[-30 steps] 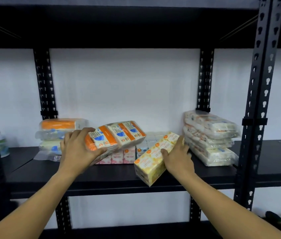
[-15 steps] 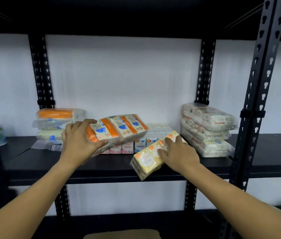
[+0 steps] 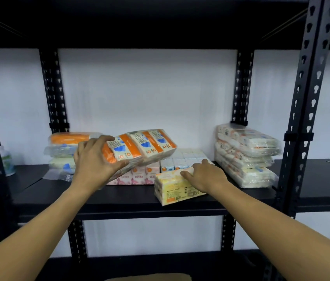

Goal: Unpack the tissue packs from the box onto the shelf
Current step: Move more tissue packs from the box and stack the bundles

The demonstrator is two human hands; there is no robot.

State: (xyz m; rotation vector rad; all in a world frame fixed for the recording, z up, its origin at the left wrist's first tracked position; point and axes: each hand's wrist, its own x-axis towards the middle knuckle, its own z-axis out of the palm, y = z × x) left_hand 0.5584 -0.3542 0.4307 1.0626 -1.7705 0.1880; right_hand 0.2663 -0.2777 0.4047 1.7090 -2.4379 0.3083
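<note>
A person's two bare arms reach onto the black metal shelf board (image 3: 91,197) of a slotted-post rack set against a white wall. The left hand (image 3: 96,161) grips one end of an orange-and-white plastic-wrapped tissue pack (image 3: 142,146), fingers curled over its top and thumb underneath, holding it tilted above the shelf with its far end raised over the packs behind. The right hand (image 3: 205,176) lies on top of a pale yellow plastic-wrapped tissue pack (image 3: 175,188), fingers bent over its upper edge; that pack rests on the shelf close to the front edge, right of centre, set at a slight angle.

Behind both packs, toward the back edge, stands a row of small upright tissue packets (image 3: 154,173), pink-flowered ones to the left and blue-and-white ones to the right. At the right end of the shelf, beside the rear post, rises a stack of clear-wrapped white tissue packs (image 3: 247,155). At the left end sits a lower stack of wrapped packs (image 3: 65,151), an orange one on top. On the neighbouring shelf at far left, a pale bottle (image 3: 7,162) is blurred. A strip of brown cardboard (image 3: 150,277) shows at the bottom edge of the head view; whether it is the box cannot be told.
</note>
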